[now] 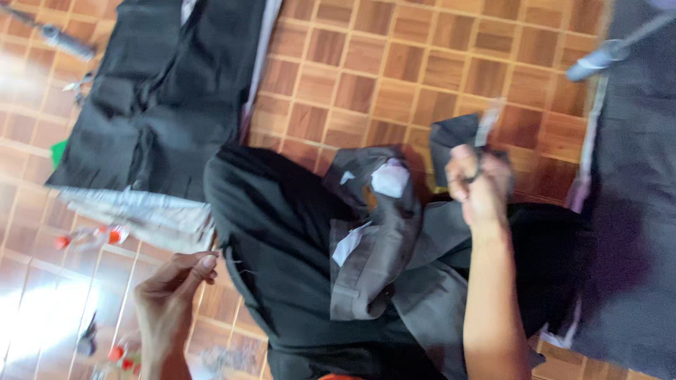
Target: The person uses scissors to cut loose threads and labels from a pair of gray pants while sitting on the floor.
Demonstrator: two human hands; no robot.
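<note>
We see one dark garment [296, 239] lying crumpled on the parquet floor [422, 63], grey lining turned out, with two white patches. Our right hand [479, 186] is clamped on small scissors [486, 134] just above the garment's folded corner. Our left hand [176, 281], fingertips pinched together on a thin thread, sits beside the garment's edge. Two more dark cloths lie beyond.

Brown wood parquet floor [422, 63], small square tiles; strong white glare patch lower left; frame motion-blurred.
</note>
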